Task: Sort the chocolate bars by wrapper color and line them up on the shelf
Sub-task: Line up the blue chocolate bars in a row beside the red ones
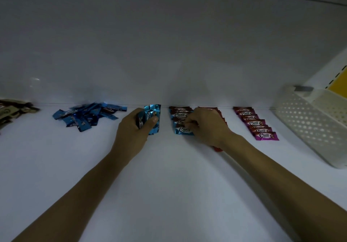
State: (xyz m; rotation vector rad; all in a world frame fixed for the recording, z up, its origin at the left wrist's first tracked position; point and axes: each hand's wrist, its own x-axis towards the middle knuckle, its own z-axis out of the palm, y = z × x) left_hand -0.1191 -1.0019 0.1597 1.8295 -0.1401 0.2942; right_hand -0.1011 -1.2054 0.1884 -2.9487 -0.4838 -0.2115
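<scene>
The handful of light-blue bars (153, 118) sits in the left grip (135, 129), thumb across the front and fingers curled behind, raised just off the shelf (169, 176) near its back edge. Just to its right, with a narrow strip of bare shelf between, lies the light-blue row (180, 122). Its bars overlap like shingles, each with its long axis running left to right, and the row runs from the back wall (169, 44) toward the person.

The held bars point the other way, long axis toward the wall, so they would likely need a quarter turn before joining the row's near end. The right grip (206, 127) is the nearer one to that row. Its curled fingers rest on the bars' right ends, but whether they pinch a bar or only nudge it cannot be told.

Under that hand is the red row (221, 118), mostly covered. Farther right, well apart, is the neat purple row (256, 124). To the left lie the loose dark-blue pile (86, 117) and, at the frame's edge, a brown heap (11, 111), both seemingly unsorted.

The shelf is smooth, white and dimly lit. A perforated white basket (309, 127) stands at its right end.
</scene>
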